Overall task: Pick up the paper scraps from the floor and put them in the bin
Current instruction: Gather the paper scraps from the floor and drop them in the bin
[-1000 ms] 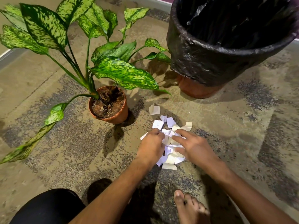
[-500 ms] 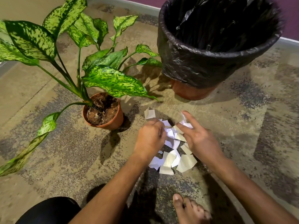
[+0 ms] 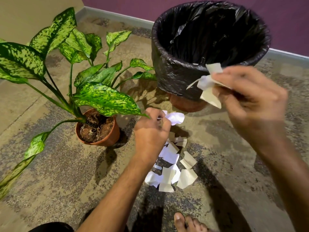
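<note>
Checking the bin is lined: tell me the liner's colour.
Black and glossy; the liner shows best in the head view, folded over the bin's rim.

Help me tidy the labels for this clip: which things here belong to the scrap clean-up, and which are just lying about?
Part of the job:
- paper scraps on the floor
- scraps in the right hand
- scraps in the left hand
- bin with black liner
- right hand
- left hand

Just there:
- potted plant
- its terracotta pot
- bare foot
</note>
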